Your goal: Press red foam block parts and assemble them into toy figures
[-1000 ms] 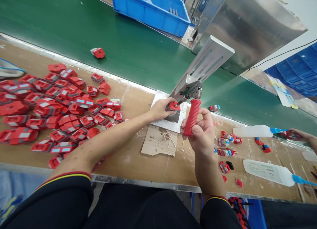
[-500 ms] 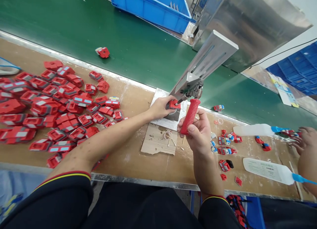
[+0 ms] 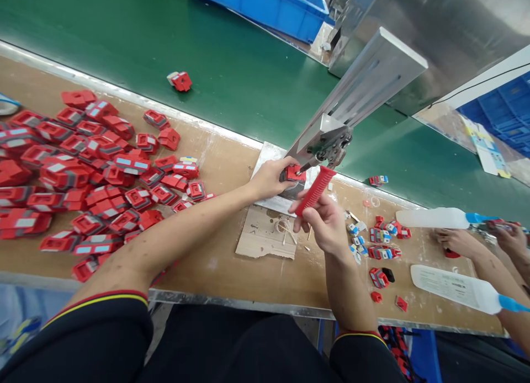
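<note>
My left hand (image 3: 273,177) is closed on a red and grey toy vehicle part (image 3: 295,173), holding it on the metal base plate (image 3: 267,153) below the tip of a toggle clamp (image 3: 331,143). The clamp is mounted on a slotted, upright metal bar (image 3: 364,88). My right hand (image 3: 325,223) has its thumb and fingers around the lower end of the clamp's red ridged handle (image 3: 315,191), in a loose-looking grip. Left of my arm lies a large heap of similar red toy vehicle parts (image 3: 103,173).
A green conveyor belt (image 3: 232,90) runs behind the bench, with one red part (image 3: 181,81) on it. Torn cardboard (image 3: 265,237) lies before the plate. At right are small toy vehicles (image 3: 383,253), two white bottles (image 3: 451,286) and another person's hands (image 3: 459,242).
The clamp handle leans more to the left, and my right hand's fingers have loosened somewhat. My left hand keeps its hold. Another person's hand has come onto the bench between the bottles.
</note>
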`<state>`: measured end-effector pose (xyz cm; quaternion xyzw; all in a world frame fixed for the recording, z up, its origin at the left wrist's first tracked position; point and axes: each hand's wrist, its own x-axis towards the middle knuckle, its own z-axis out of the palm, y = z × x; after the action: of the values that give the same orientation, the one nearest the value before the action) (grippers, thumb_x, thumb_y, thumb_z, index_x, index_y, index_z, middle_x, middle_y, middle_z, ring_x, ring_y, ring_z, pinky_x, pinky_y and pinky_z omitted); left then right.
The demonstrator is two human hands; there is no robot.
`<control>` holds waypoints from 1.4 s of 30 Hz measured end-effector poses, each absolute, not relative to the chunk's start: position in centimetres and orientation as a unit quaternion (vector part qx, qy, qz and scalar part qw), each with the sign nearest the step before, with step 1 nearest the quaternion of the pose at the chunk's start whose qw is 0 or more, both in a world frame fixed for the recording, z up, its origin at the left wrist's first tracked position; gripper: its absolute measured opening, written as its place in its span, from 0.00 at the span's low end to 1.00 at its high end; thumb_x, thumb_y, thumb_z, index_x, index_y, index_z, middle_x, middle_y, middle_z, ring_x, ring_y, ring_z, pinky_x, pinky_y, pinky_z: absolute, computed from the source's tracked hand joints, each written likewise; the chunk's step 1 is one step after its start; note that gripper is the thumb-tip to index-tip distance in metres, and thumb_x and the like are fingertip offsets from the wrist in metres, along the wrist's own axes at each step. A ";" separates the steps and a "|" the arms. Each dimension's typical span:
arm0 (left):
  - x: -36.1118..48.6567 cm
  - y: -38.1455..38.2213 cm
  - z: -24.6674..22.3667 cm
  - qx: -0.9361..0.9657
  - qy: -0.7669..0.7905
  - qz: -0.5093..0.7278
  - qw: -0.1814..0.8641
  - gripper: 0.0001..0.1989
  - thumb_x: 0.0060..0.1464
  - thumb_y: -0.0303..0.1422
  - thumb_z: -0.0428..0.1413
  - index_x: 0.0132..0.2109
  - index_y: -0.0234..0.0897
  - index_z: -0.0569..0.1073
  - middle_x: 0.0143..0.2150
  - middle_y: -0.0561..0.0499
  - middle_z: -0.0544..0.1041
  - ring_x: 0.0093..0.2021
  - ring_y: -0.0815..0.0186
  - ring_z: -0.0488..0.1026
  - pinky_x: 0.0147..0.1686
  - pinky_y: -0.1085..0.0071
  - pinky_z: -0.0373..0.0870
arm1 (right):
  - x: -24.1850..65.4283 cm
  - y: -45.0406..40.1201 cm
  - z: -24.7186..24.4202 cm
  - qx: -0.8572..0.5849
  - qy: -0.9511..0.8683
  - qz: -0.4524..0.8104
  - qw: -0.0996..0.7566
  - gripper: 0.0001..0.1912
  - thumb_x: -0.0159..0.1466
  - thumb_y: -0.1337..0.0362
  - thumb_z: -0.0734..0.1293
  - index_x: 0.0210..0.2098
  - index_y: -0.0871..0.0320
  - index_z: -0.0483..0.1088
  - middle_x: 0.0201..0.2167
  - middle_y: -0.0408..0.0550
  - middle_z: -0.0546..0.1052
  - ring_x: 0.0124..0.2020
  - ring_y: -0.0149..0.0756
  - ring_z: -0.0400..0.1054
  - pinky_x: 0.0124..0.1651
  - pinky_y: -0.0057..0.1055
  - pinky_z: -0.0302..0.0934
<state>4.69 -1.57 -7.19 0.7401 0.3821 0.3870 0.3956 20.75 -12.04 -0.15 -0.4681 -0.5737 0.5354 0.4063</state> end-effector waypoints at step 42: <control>-9.3 8.7 -3.1 0.768 0.546 0.245 0.226 0.14 0.56 0.28 0.58 0.49 0.36 0.81 0.50 0.45 0.84 0.52 0.56 0.79 0.59 0.59 0.74 | 25.4 -16.5 -3.6 -0.502 -0.558 0.367 0.549 0.11 0.71 0.53 0.71 0.44 0.51 0.82 0.36 0.52 0.87 0.29 0.39 0.81 0.27 0.33 0.73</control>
<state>-9.26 8.70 -3.12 0.7685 0.5464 0.2445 0.2261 25.36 -16.52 -3.58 -0.5024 -0.5581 0.3667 0.5492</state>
